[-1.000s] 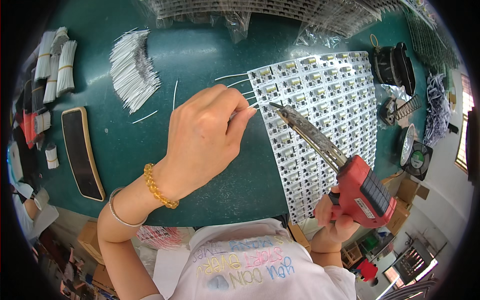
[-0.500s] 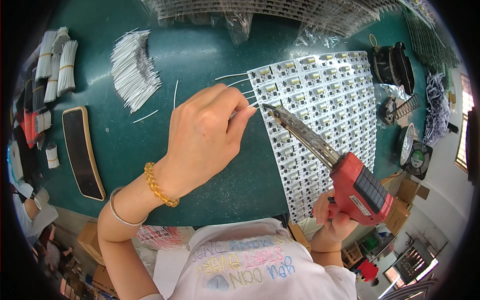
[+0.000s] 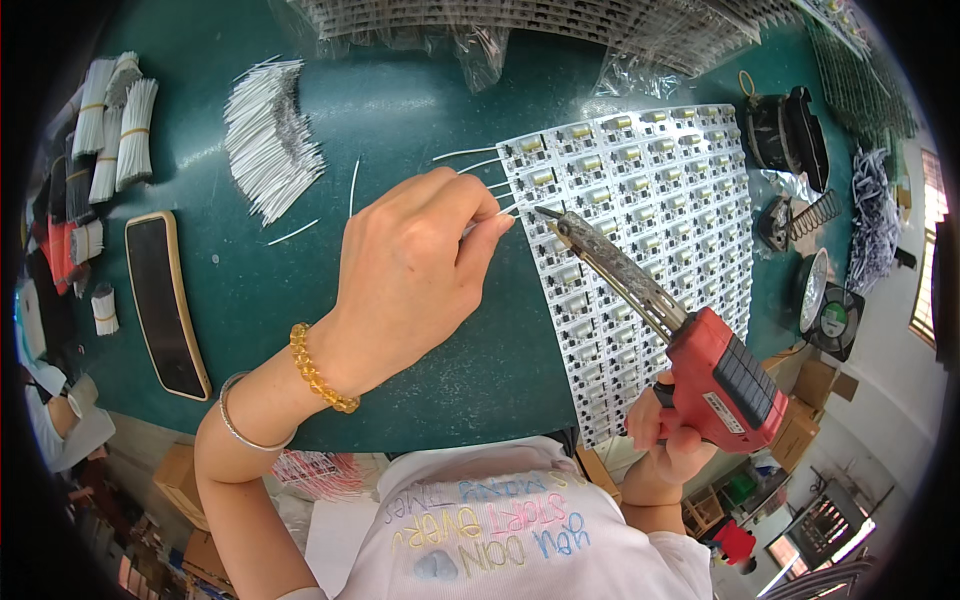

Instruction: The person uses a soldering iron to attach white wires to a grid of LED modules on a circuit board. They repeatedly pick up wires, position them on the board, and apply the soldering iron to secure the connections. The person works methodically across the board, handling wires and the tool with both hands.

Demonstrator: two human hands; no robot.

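My left hand [image 3: 415, 265] is closed in a pinch at the left edge of a white circuit board panel [image 3: 655, 215], holding a thin white wire [image 3: 510, 208] whose end meets that edge. Several other white wires [image 3: 463, 153] stick out leftward from the panel's upper left edge. Wrapped around the grip of a red soldering gun [image 3: 722, 385] is my right hand [image 3: 672, 440]. The gun's dark tip [image 3: 545, 212] points up and left over the panel's left column, close to my left fingertips. Whether the tip touches the panel, I cannot tell.
A pile of cut white wires [image 3: 270, 140] lies at the upper left, with bundled wires [image 3: 135, 135] beyond. A phone [image 3: 168, 305] rests at left. Stacked panels [image 3: 560, 25] line the far side. At right stand a coiled iron holder [image 3: 812, 215] and a small fan [image 3: 838, 322].
The soldering gun and its tip have shifted slightly to the right, away from my left fingertips. My left hand has stayed almost in place, still pinching the wire.
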